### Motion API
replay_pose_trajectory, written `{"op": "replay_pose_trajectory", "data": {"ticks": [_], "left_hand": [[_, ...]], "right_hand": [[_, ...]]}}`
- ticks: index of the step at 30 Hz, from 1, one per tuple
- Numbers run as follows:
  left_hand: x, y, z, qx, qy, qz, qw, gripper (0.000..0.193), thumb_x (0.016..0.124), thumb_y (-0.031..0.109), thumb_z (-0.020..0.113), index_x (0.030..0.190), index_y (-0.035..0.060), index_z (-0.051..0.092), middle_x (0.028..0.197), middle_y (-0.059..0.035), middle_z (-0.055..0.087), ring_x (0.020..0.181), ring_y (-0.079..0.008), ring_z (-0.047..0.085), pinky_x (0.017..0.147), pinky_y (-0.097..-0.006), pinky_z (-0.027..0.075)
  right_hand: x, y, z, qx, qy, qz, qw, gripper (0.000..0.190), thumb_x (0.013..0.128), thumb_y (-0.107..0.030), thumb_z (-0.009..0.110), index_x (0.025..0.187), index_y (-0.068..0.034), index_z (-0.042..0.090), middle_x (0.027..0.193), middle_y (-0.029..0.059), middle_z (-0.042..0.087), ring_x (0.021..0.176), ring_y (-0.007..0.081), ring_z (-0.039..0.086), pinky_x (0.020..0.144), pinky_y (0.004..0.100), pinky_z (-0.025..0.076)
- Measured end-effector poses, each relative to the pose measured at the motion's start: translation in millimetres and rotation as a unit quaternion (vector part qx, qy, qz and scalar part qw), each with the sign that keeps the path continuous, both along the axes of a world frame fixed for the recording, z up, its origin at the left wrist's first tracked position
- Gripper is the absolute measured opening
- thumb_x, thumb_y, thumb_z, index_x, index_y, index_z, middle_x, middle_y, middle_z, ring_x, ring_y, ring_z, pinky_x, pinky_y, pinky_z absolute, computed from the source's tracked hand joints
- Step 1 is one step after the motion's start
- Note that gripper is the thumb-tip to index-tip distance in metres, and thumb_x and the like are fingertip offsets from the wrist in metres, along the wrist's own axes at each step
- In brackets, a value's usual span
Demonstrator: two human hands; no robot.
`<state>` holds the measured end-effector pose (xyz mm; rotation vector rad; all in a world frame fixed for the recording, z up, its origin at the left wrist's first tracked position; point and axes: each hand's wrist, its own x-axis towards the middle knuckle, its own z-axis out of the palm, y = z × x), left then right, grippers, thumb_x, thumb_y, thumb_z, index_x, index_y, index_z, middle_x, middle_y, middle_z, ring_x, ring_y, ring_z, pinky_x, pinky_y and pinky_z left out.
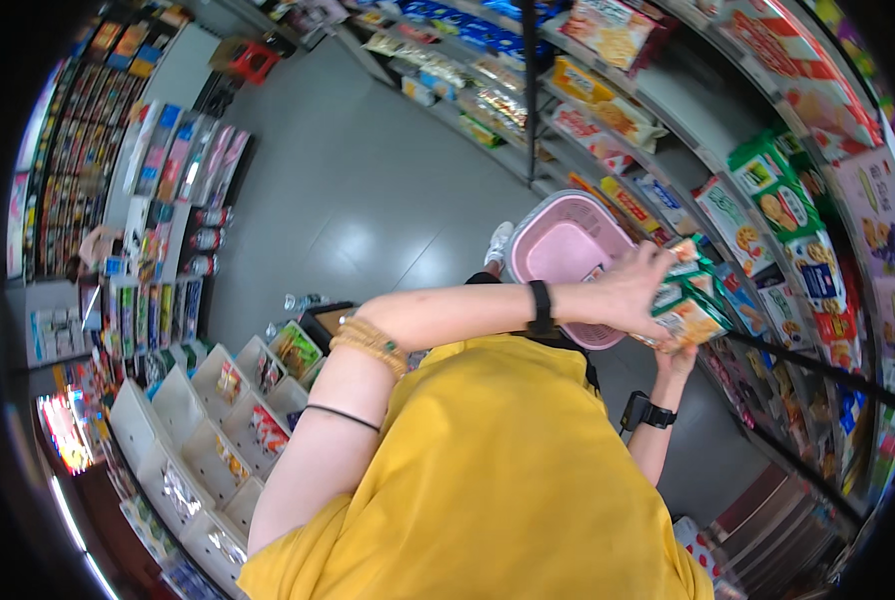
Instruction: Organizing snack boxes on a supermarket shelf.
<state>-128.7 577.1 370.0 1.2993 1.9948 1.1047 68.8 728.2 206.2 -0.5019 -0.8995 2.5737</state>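
My left hand [624,296] reaches across my body, its fingers spread over the near side of green-and-orange snack packets [687,304]. From below, my right hand [676,361] supports the same packets; most of its fingers are hidden behind them. The packets sit close together, and their exact number is hard to tell. Just left of them is a pink plastic basket [560,244], partly covered by my left hand and forearm. A small printed item shows at the basket's inner side, mostly hidden.
Store shelves [717,169] with packaged snacks curve along the right, close to my hands. Green biscuit packs [777,187] stand on one. White divided bins [215,442] hold wrapped sweets at lower left. Grey floor [372,165] stretches ahead; a red stool [254,61] stands far off.
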Motion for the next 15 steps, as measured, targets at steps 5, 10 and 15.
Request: {"op": "replay_pose_trajectory", "data": {"ticks": [5,10,15], "left_hand": [[21,31,13,-0.071,-0.008,-0.023,0.997,0.100,0.047,0.035,0.079,0.125,-0.0015,0.028,0.113,-0.0251,0.036,0.103,-0.0408,0.042,0.085,-0.0456,0.042],[30,43,23,-0.085,0.004,-0.041,0.995,0.106,0.045,0.032,0.079,0.130,0.0014,0.023,0.113,-0.0247,0.037,0.104,-0.0404,0.041,0.081,-0.0488,0.041],[40,53,34,-0.088,0.053,-0.034,0.994,0.109,0.043,0.027,0.079,0.133,0.0050,0.022,0.119,-0.0257,0.035,0.112,-0.0420,0.037,0.080,-0.0508,0.041]], "right_hand": [[11,-2,17,-0.060,0.026,-0.056,0.996,0.116,0.040,-0.055,0.078,0.135,-0.013,0.027,0.134,0.0023,0.038,0.122,0.0214,0.036,0.099,0.0425,0.034],[14,17,15,-0.047,0.108,-0.004,0.993,0.104,0.053,-0.054,0.075,0.135,-0.011,0.027,0.134,0.0030,0.038,0.123,0.0216,0.035,0.101,0.0432,0.030],[5,31,12,-0.030,0.067,-0.002,0.997,0.103,0.054,-0.055,0.074,0.135,-0.012,0.027,0.134,0.0033,0.038,0.123,0.0220,0.035,0.101,0.0434,0.031]]}}
